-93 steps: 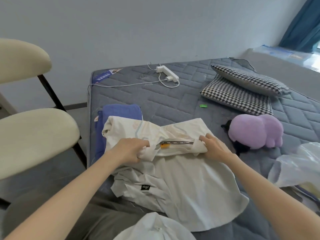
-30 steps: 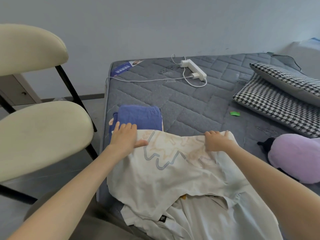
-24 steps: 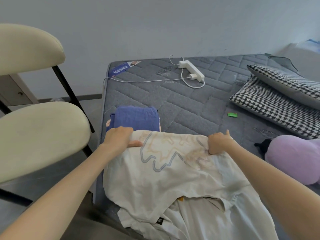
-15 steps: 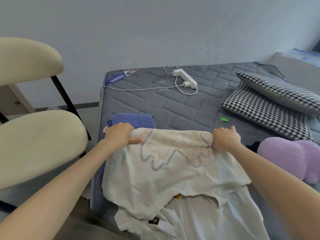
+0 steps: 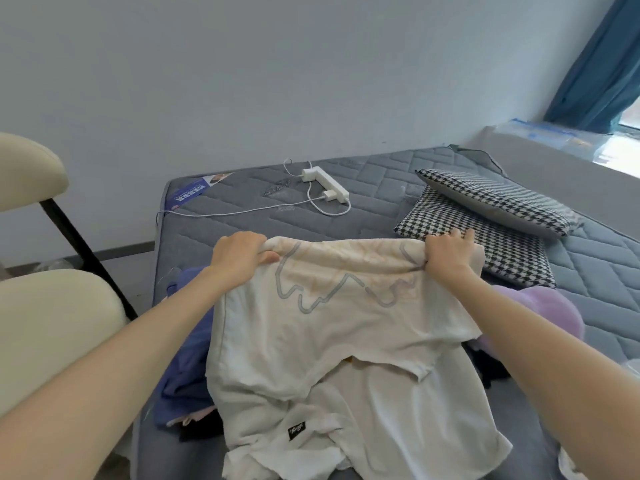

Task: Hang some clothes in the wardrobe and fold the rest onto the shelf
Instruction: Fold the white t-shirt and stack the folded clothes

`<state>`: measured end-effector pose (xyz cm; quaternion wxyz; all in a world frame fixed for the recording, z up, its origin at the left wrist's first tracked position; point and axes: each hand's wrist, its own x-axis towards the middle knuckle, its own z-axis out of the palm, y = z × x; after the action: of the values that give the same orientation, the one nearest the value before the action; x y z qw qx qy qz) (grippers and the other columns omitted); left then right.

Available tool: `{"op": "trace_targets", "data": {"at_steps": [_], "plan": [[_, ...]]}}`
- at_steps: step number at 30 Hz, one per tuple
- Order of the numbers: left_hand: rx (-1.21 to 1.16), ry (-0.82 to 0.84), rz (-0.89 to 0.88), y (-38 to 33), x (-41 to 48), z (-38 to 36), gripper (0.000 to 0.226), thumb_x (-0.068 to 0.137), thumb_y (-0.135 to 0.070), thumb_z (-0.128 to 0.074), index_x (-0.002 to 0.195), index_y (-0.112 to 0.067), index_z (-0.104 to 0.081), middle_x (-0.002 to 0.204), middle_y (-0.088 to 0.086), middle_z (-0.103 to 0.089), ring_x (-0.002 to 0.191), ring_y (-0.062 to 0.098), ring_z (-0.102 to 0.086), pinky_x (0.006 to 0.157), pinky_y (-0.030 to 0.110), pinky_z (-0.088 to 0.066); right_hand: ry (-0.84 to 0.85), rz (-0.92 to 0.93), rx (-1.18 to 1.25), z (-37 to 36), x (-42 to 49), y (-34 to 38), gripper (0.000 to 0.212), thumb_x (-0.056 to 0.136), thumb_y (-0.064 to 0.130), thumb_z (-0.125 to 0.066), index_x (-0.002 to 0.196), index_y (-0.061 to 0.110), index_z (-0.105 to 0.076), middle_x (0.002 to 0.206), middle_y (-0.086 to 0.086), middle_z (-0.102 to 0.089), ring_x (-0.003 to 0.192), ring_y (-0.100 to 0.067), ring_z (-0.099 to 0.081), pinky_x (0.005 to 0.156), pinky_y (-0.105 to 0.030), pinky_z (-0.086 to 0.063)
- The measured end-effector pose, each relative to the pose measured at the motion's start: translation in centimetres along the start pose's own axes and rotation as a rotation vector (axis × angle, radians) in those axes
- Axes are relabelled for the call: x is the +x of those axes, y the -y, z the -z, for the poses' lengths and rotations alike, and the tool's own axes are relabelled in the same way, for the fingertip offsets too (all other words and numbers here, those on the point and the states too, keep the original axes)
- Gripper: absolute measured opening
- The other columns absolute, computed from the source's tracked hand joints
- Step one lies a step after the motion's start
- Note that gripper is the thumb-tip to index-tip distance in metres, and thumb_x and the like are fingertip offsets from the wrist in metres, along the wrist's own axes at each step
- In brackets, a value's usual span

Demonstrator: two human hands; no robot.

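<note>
Shirt (image 5: 332, 327) is gripped at its top edge by left hand (image 5: 239, 258) and right hand (image 5: 446, 258); corners should be held level.

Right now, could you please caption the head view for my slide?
Left hand and right hand grip the top edge of a cream T-shirt over a grey mattress.

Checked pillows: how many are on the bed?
2. The lower pillow lies flat on the mattress at the right; the upper pillow rests on its far part. The held-up shirt could hide more.
</note>
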<state>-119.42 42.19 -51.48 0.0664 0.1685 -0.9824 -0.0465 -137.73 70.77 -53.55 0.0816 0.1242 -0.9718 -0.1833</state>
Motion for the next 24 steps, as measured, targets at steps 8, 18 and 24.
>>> {"op": "trace_targets", "data": {"at_steps": [8, 18, 24], "plan": [[-0.116, 0.211, 0.006, -1.9, 5.4, 0.3, 0.045, 0.088, -0.055, -0.054, 0.069, -0.016, -0.043, 0.085, 0.002, -0.054, 0.092, 0.027, -0.055, 0.065, 0.031, -0.035, 0.123, -0.011, 0.010, -1.3, 3.4, -1.9, 0.027, 0.089, 0.023, -0.052, 0.115, 0.024, -0.058, 0.125, -0.002, -0.059, 0.124, -0.025, -0.042, 0.109, -0.045, -0.021], [0.047, 0.076, -0.158, -2.4, 9.6, 0.1, 0.033, 0.084, -0.037, -0.067, 0.094, -0.008, -0.054, 0.109, 0.011, -0.060, 0.105, 0.031, -0.054, 0.073, 0.034, -0.033, -0.023, -0.008, 0.107, -2.1, 5.5, -2.8, 0.020, 0.091, 0.008, -0.044, 0.104, 0.019, -0.052, 0.109, -0.006, -0.064, 0.111, -0.028, -0.050, 0.098, -0.042, -0.032], [0.266, -0.112, -0.186, -2.8, 14.5, -0.4, 0.023, 0.090, -0.009, -0.054, 0.111, -0.014, -0.048, 0.113, 0.005, -0.050, 0.108, 0.025, -0.045, 0.080, 0.033, -0.028, -0.141, -0.057, 0.110, -1.1, 8.3, -4.4, 0.021, 0.094, 0.002, -0.035, 0.108, 0.015, -0.045, 0.109, -0.010, -0.066, 0.110, -0.031, -0.049, 0.089, -0.042, -0.037]]}}
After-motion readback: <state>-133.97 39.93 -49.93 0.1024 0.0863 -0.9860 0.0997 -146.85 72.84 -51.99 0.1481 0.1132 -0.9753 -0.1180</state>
